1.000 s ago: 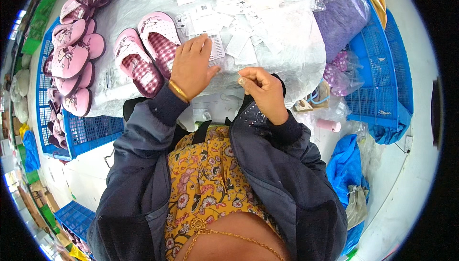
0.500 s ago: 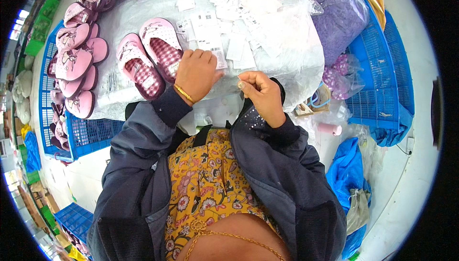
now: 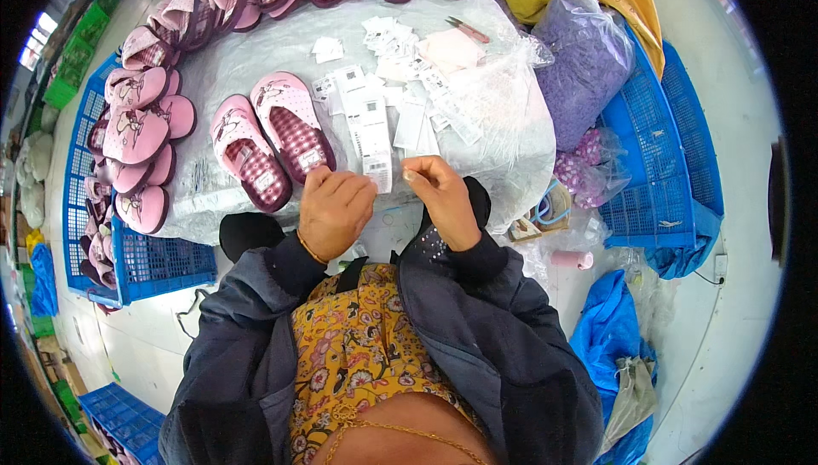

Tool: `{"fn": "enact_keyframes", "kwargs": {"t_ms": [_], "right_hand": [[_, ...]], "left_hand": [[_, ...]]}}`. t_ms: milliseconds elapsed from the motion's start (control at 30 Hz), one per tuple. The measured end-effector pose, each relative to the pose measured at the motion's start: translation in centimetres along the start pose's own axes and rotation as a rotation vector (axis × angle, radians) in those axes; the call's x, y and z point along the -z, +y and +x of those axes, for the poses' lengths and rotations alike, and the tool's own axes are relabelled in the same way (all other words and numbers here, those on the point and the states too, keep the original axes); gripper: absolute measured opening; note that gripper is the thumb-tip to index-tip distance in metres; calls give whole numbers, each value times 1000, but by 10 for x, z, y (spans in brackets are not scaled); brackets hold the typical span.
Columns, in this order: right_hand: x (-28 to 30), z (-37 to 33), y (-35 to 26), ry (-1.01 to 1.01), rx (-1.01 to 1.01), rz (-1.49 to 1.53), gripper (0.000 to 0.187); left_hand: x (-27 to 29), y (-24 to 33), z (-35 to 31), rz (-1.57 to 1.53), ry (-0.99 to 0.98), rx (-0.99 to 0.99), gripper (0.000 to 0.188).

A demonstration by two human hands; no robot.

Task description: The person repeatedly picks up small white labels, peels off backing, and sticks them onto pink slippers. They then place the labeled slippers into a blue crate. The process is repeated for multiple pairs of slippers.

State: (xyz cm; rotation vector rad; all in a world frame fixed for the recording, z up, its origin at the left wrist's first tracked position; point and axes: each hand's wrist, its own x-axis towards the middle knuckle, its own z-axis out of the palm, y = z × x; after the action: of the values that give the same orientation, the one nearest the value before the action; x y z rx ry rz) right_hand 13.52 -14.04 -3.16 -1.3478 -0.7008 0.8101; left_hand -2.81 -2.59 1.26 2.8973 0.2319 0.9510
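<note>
Lying on the desk: white label strip, right of a slipper pair.
Left grip: curled at strip's edge; hold indiscernible.
Right grip: pinched narrow.
Blue crate: pink slippers.
Clear bag: purple contents.
Smaller bag: dotted pieces.

Two slippers lie just beyond the left hand; one pointed tool, beyond the right hand. Rightward of both: one pink roll; one purple bag.

Smooth matt paper label strip at centre, matt slippers with cloth-look lining left of centre, glossy wrinkled plastic sheeting, smooth plastic crate at right, glossy film bag upper right
</note>
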Motion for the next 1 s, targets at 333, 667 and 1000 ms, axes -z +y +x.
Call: {"fn": "enact_keyframes", "kwargs": {"t_ms": [333,667,1000], "right_hand": [[-29,-8,-9,-52,-7,-14,10],[-31,-17,-22,34,368,-439,10],[-21,-11,-29,-116,802,-741,17]], "left_hand": [[5,8,-24,-625,109,584,33],[-19,-1,-30,-1440,-2,1135,10],[5,-7,-26,-926,-195,625,16]]}}
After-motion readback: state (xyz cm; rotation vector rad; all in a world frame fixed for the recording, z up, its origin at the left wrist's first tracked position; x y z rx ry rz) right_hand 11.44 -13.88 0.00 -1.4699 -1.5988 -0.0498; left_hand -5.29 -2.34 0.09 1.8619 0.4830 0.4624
